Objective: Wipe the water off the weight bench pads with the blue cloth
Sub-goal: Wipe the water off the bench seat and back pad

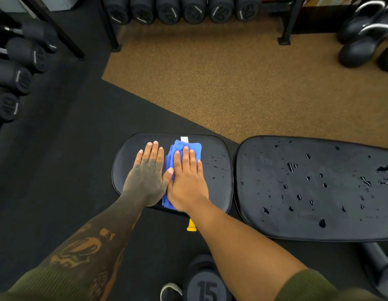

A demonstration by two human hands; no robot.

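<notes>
A folded blue cloth [196, 148] with a white tag lies on the small black seat pad [219, 187] of the weight bench. My right hand [186, 181] presses flat on top of the cloth, fingers straight. My left hand [146, 177] lies flat on the bare pad just left of the cloth, its thumb touching my right hand. A few water drops sit on the seat pad to the right of the cloth. The long back pad [314, 192] to the right is covered with several drops and small puddles.
Dumbbell racks stand at the far left [17, 77] and along the top [180, 9]. Kettlebells [362, 38] sit at the top right. A 15 dumbbell [207, 287] and a shoe [171, 291] are below the bench, beside a yellow adjustment knob [191, 225].
</notes>
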